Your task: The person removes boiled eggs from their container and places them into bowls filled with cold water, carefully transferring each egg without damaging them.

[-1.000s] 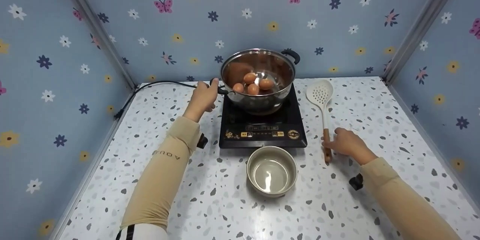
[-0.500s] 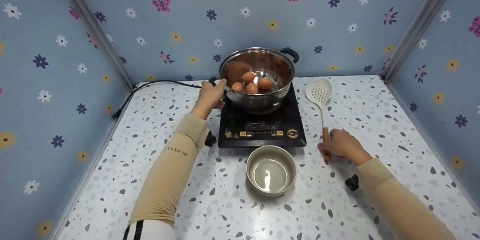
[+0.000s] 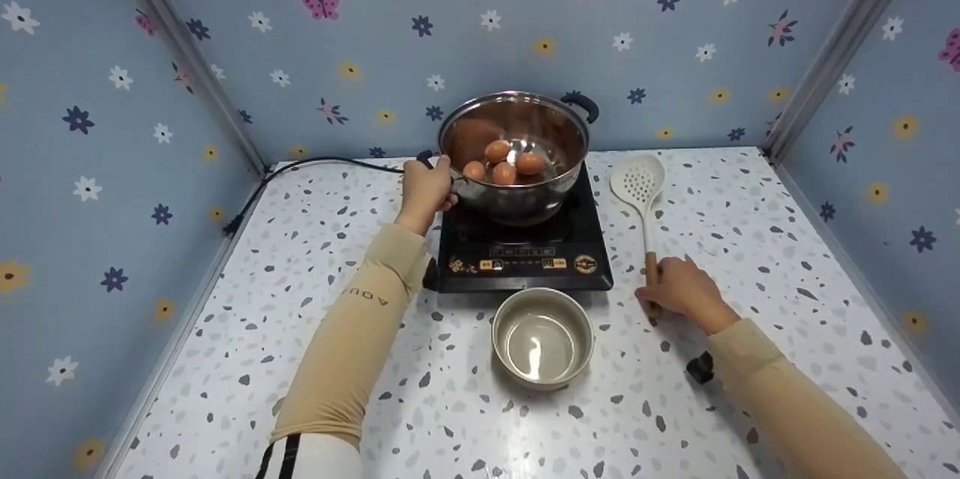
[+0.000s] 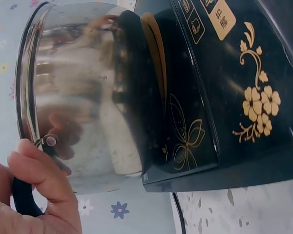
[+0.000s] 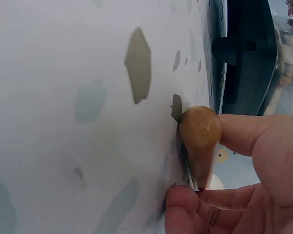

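A steel pot (image 3: pixel 517 202) with dark handles stands on a black induction cooker (image 3: pixel 525 276). Several brown eggs (image 3: pixel 497 151) lie inside it. My left hand (image 3: pixel 427 185) grips the pot's near-left handle (image 4: pixel 23 197), thumb and fingers curled round it in the left wrist view. On the right, a white slotted spoon (image 3: pixel 639 181) lies on the tabletop, its perforated head pointing away. My right hand (image 3: pixel 684 291) pinches its wooden handle (image 5: pixel 200 131) between thumb and fingers; the handle is low against the tabletop in the right wrist view.
A beige bowl (image 3: pixel 544 344), with nothing visible in it but a light reflection, stands in front of the cooker. A black cord (image 3: pixel 322 159) runs from behind the pot to the left wall. Flower-patterned panels (image 3: pixel 480 29) enclose the speckled tabletop (image 3: pixel 450 419) on three sides.
My left hand has moved right and closed onto the pot's handle. My right hand has shifted slightly left and taken hold of the slotted spoon's handle. Pot and eggs stay in place.
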`<state>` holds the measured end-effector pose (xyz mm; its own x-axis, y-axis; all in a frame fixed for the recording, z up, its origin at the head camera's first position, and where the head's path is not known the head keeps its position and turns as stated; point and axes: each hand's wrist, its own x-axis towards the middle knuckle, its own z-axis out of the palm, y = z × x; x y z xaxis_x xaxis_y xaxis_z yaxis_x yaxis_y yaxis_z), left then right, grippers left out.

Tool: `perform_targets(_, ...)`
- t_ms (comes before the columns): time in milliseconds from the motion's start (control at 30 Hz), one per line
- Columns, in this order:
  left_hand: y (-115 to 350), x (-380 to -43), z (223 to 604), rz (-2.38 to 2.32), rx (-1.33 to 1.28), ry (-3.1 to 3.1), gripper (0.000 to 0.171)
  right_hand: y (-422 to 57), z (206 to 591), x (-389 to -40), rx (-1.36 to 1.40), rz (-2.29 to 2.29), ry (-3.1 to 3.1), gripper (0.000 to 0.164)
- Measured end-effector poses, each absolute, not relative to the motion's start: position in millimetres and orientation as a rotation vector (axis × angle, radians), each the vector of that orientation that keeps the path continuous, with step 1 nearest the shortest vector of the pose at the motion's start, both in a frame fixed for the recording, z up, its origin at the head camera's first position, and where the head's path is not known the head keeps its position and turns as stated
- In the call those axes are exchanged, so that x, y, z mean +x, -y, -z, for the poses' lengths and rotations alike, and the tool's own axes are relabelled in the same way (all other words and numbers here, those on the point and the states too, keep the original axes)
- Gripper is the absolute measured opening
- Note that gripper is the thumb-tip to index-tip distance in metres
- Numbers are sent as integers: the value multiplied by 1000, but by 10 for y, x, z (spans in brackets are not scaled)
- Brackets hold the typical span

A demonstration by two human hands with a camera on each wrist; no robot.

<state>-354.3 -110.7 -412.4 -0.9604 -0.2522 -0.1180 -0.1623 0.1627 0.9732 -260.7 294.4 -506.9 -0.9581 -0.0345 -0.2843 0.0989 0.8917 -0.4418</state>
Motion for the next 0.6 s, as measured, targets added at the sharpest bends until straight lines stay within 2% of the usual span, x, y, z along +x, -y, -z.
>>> perform_targets(133,1081,-3546,4143,1952,427,2286,37,-2947,5089,-2608,75,734,-2748,27)
perform_targets(333,1057,-3556,4147,1924,445,2269,37,-2997,5118,-2614,88,846,-2729,23)
perform_targets(433,1058,-3558,4155,1911,452,2280,38,-3029,5123,-2612,100,878,-2714,27)
perform_targets(600,1058,-3565,4152,1887,459,2303,39,-3067,5101,-2623,131,934,-2656,43)
